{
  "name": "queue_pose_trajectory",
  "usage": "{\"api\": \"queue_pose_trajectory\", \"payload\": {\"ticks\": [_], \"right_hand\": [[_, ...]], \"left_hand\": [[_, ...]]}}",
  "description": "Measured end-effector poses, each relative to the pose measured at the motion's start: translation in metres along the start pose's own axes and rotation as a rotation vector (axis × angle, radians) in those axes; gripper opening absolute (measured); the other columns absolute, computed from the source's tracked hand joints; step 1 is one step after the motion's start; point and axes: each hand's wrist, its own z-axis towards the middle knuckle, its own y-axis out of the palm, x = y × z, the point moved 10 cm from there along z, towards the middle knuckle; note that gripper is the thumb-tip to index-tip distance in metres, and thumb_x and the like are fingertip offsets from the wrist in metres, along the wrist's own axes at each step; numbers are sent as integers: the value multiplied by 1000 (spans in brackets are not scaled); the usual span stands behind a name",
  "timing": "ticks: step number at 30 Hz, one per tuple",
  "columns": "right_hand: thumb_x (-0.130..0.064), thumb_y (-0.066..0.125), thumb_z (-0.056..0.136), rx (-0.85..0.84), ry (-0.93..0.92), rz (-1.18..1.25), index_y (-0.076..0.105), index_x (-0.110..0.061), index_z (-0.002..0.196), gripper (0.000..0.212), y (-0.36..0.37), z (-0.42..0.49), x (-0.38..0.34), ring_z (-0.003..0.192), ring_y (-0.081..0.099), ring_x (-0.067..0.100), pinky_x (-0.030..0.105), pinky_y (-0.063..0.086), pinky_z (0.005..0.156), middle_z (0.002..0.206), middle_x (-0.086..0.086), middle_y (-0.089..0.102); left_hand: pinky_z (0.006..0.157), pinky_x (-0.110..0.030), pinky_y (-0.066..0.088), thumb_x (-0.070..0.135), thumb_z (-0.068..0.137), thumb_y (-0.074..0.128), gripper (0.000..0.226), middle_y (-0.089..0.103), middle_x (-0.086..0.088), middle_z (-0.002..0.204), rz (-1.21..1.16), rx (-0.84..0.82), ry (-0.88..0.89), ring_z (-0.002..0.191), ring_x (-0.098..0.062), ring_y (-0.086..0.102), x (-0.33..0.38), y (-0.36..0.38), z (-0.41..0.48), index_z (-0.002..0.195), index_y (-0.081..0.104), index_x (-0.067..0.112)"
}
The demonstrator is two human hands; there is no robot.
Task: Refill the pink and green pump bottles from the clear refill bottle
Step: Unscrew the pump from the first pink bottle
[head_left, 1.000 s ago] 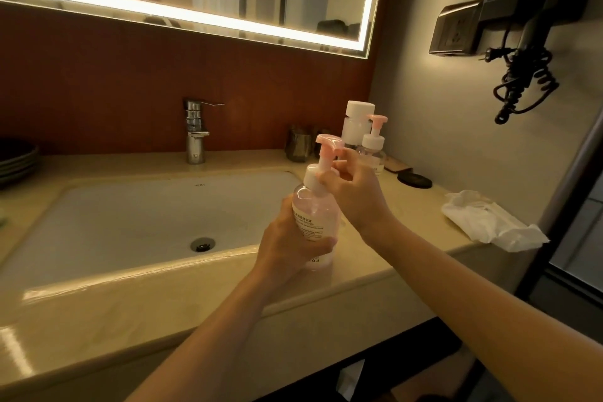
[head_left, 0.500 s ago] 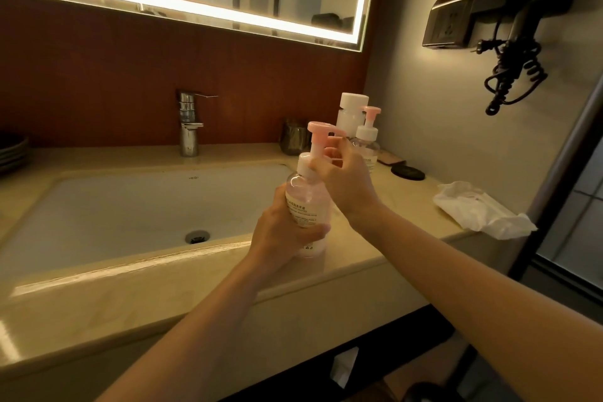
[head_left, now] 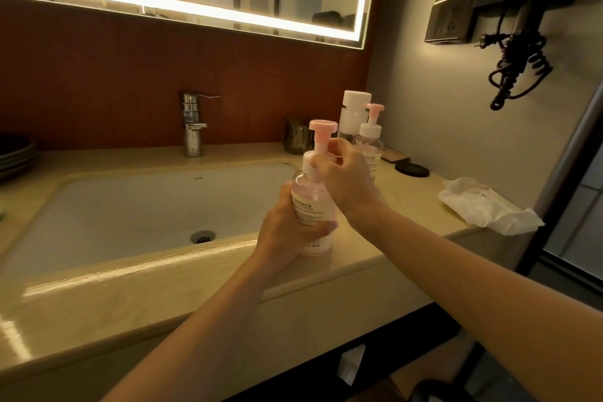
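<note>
Counter (head_left: 408, 206): pink bottle (head_left: 313, 206) unmoved; left hand (head_left: 287, 232) grip wraps body; right hand (head_left: 346, 183) grip pinches collar (head_left: 308, 164).

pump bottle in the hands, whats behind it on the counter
Behind the held bottle stand a white-capped clear bottle and a second pump bottle, with a dark cup to their left. The right hand covers part of both bottles.

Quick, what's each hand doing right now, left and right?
Left hand: closed around the body of the pink pump bottle.
Right hand: closed on that bottle's pump collar.
</note>
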Motion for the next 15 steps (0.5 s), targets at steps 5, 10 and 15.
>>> {"api": "queue_pose_trajectory", "payload": {"ticks": [5,10,15], "right_hand": [[-49,65,78,121,-20,-106,47,-18,125,59,-6,4,1,112,49,18,28,41,87,126,4,47],[-38,67,79,148,-74,-153,49,-15,119,49,-9,0,-1,104,50,15,20,40,81,117,4,52],[-25,55,90,61,-56,-19,48,-16,123,35,-2,-2,0,99,49,10,17,36,76,122,1,56]], "left_hand": [[83,-36,52,34,63,82,79,56,6,107,-4,-2,11,99,-17,57,0,-1,0,126,37,20],[87,-39,51,33,63,82,81,57,1,114,-9,-4,6,103,-18,56,1,0,0,129,36,17],[86,-39,51,31,64,81,79,57,3,110,-23,-6,6,101,-19,57,0,1,1,128,37,18]]}}
